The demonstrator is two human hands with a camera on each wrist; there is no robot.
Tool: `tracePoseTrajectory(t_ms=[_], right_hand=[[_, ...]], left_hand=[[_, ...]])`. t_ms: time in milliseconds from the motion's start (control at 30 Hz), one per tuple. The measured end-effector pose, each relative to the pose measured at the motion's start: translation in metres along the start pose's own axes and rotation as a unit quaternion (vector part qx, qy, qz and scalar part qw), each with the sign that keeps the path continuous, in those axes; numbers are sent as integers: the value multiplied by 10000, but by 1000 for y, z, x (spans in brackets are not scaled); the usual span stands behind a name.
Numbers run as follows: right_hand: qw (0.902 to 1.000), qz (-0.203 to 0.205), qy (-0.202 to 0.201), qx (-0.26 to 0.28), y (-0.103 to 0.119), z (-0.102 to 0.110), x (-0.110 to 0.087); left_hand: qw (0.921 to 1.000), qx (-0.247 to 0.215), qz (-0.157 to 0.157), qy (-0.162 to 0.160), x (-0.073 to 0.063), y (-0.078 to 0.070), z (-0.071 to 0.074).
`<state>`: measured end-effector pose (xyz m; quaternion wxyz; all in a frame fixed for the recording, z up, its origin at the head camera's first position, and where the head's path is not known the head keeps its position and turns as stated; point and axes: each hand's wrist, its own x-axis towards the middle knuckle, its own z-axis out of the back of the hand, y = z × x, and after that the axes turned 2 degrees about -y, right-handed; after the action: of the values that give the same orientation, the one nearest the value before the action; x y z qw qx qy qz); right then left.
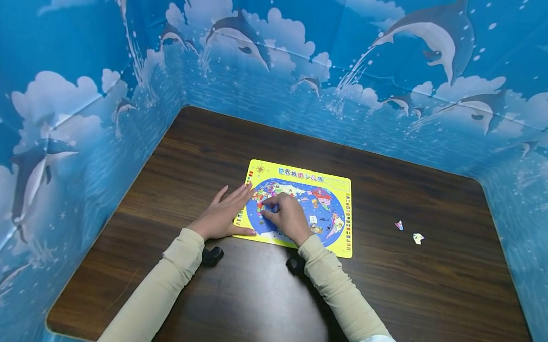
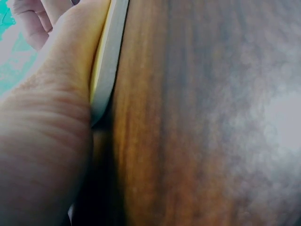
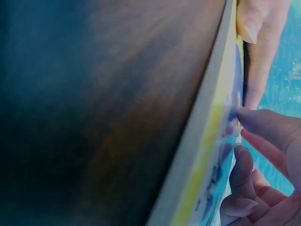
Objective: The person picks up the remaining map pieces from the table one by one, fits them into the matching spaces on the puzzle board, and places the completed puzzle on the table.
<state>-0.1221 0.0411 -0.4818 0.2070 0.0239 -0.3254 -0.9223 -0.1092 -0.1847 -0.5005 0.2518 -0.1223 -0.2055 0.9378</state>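
A yellow-bordered world map puzzle board with a blue oval sea lies on the table. My left hand rests spread on its left edge, fingers on the upper left border and thumb along the lower border. In the left wrist view, the left hand lies beside the board's thick grey edge. My right hand is over the left-middle of the map, thumb and forefinger pinching at a small puzzle piece in the Africa area, mostly hidden by the fingertips. In the right wrist view its thumb meets the board's face.
Two small loose puzzle pieces lie right of the board, a pink and blue one and a pale yellow one. The dark wood table is bounded behind and at both sides by a blue dolphin-print curtain.
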Motion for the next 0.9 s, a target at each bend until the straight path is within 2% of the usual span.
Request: tracePoseTrajectory(t_ms=[367, 633, 767, 900], right_hand=[[9995, 84, -85, -299, -1, -2, -3], [9995, 61, -160, -255, -1, -2, -8], [9996, 19, -297, 27, -2, 9, -16], [9971, -94, -708, 254, -9, 31, -26]], left_hand=[[10000, -56, 46, 20, 2, -4, -4], [9999, -96, 50, 76, 4, -9, -6], [9999, -135, 43, 65, 3, -8, -5], [9999, -79, 72, -47, 2, -4, -1]])
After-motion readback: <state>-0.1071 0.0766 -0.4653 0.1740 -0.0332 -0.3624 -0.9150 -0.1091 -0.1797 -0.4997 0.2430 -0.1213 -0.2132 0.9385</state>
